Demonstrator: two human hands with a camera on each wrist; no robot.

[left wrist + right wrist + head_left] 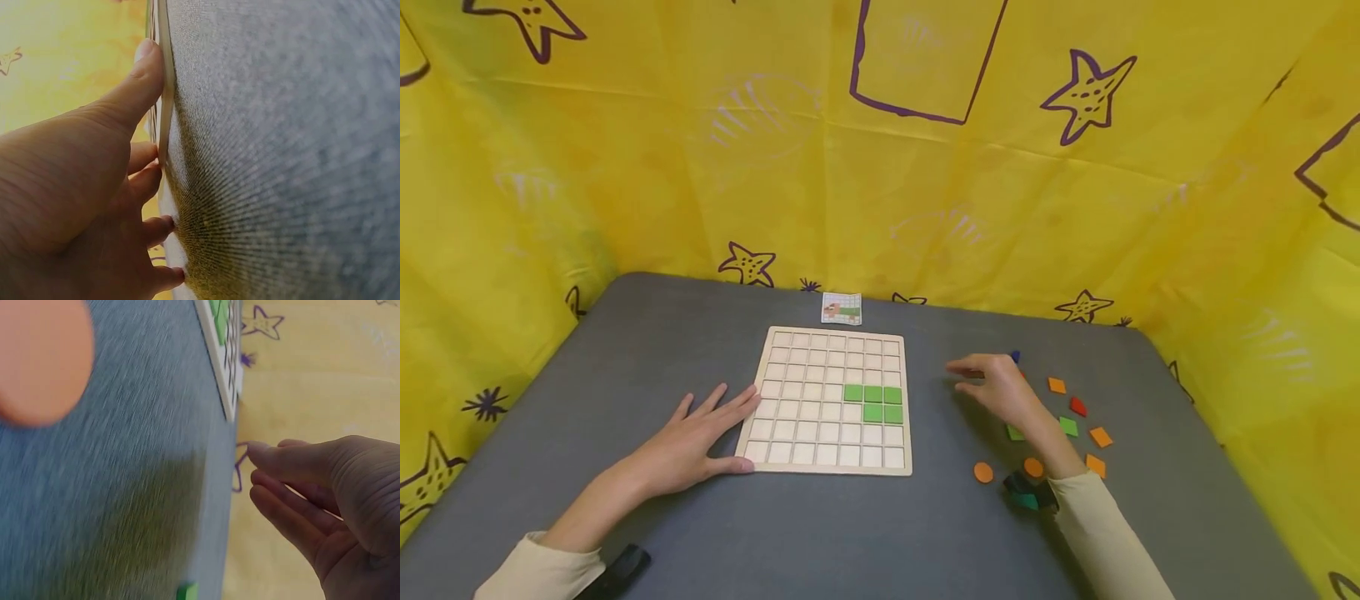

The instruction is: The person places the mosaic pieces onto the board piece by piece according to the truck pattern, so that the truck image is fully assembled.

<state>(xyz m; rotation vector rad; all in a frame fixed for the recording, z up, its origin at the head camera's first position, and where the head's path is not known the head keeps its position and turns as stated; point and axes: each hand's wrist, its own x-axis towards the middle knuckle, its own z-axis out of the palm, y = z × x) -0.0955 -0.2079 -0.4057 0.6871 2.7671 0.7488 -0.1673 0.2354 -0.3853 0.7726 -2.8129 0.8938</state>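
Observation:
A square wooden grid board (808, 410) lies flat on the grey table, with several green square tiles (873, 393) set in cells at its right side. My left hand (688, 446) rests at the board's left edge, fingers spread and thumb near the front corner; the left wrist view shows the thumb (147, 72) touching the rim. To the right of the board, above the table, hovers my right hand (996, 387). Its thumb and fingers (287, 512) are loosely bent towards each other, and I see nothing between them.
Loose pieces lie around and beyond the right forearm: orange squares (1101, 437), orange discs (983, 472), a red piece (1078, 406), a green square (1068, 427) and a blue piece (1016, 356). A small picture card (842, 309) lies behind the board. A yellow patterned cloth (850, 183) hangs around the table.

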